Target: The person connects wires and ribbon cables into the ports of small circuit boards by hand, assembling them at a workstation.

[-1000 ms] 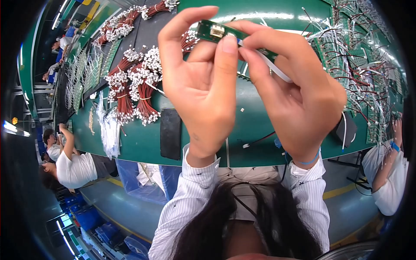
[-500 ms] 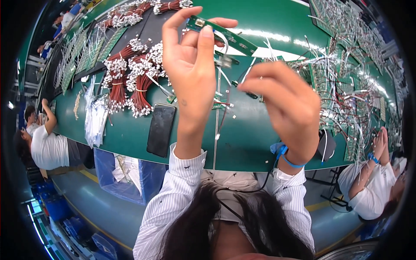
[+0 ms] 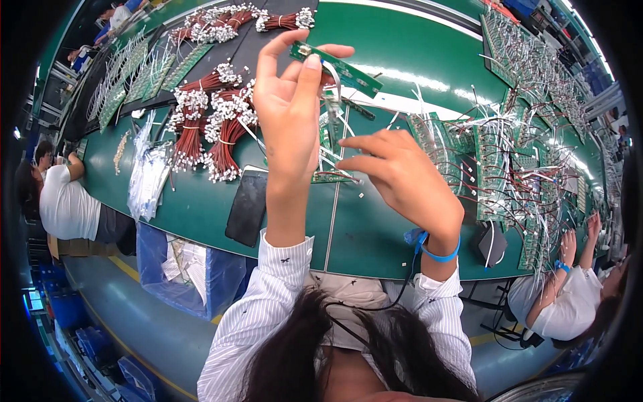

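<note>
My left hand holds a narrow green circuit board up above the table, pinched between thumb and fingers near the end with a small pale connector. A white flat cable curves down from the board, and below it hangs a blurred, translucent piece, too unclear to name. My right hand is lower and to the right, palm down, with two fingertips reaching left and a gap between them; I see nothing gripped there. A blue band circles that wrist.

Beneath my hands is the green table, with a tiny white part lying on it. Beside my left forearm lies a flat black slab, and past it stand bundles of red-brown wires with white ends. Further left lies a heap of clear plastic strips. On my right, green boards with tangled wires spread across the table, a dark grey block near them. Below the table edge at left is a blue bin. One co-worker sits at far left, another at far right.
</note>
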### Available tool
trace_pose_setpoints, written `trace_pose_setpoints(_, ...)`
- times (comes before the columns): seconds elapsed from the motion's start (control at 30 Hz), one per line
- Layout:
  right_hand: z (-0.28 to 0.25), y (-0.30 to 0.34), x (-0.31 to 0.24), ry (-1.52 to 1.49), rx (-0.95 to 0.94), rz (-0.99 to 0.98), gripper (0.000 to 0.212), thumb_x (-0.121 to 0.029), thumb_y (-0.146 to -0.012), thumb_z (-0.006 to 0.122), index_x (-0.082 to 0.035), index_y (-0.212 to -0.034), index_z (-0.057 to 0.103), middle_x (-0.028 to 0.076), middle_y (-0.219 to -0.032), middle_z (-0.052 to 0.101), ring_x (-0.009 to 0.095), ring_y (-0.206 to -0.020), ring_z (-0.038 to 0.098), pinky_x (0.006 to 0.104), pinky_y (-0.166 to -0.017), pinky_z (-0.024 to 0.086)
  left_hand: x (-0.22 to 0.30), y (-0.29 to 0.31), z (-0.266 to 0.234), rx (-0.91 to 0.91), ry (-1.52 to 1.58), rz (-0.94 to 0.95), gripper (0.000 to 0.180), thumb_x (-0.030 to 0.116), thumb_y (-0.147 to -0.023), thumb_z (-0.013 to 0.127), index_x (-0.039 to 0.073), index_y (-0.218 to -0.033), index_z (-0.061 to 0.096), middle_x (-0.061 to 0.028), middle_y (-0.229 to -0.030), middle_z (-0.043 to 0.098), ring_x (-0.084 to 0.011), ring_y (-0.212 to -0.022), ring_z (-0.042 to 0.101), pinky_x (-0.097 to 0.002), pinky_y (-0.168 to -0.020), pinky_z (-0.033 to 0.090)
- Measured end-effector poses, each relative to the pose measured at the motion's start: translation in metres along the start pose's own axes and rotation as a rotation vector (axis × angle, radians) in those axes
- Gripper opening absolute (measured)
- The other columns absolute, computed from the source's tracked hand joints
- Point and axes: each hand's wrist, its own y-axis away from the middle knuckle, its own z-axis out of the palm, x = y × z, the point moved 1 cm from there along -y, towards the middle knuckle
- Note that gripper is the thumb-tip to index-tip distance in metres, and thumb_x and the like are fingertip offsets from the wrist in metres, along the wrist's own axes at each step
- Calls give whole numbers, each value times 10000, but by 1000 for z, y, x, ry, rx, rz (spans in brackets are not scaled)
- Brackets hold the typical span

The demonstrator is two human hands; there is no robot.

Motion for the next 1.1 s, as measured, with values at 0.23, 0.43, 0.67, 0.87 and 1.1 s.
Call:
trace_pose_setpoints(0.23,-13,-7,-4,232,312,77,222,-83,-692,657,-109,-912,635,149,-1197,482,317,-1080,458,422,-928,355,5,0,1,-21,47,-24,260,21,-908,420,1,-1162,365,-172,-959,617,-85,-737,540,-219,-673,455)
trace_pose_setpoints(0.43,2,-3,20,140,160,156,190,-156,-749,642,-93,-927,623,172,-1212,471,342,-1118,441,426,-946,342,8,2,2,-8,77,-49,265,31,-909,426,0,-1166,367,-192,-967,609,-105,-756,550,-233,-696,454)
trace_pose_setpoints(0.67,14,-10,23,52,190,122,222,-179,-778,623,-77,-975,624,164,-1127,554,353,-1030,514,404,-885,394,6,5,4,-66,72,-62,277,41,-907,438,-2,-1172,371,-199,-967,608,-107,-775,545,-247,-724,445)
trace_pose_setpoints(0.87,33,-25,52,-650,256,501,400,-267,-861,577,23,-1134,545,114,-729,645,162,-612,603,283,-574,466,8,6,7,-52,84,-70,279,44,-906,444,0,-1172,372,-197,-965,608,-102,-766,539,-229,-719,445)
trace_pose_setpoints(1.1,24,-33,46,-1143,537,310,399,-242,-894,533,-4,-1211,486,67,-763,618,73,-652,547,212,-587,458,9,5,6,-59,72,-52,280,48,-908,448,-3,-1173,373,-195,-967,607,-101,-774,537,-230,-724,445)
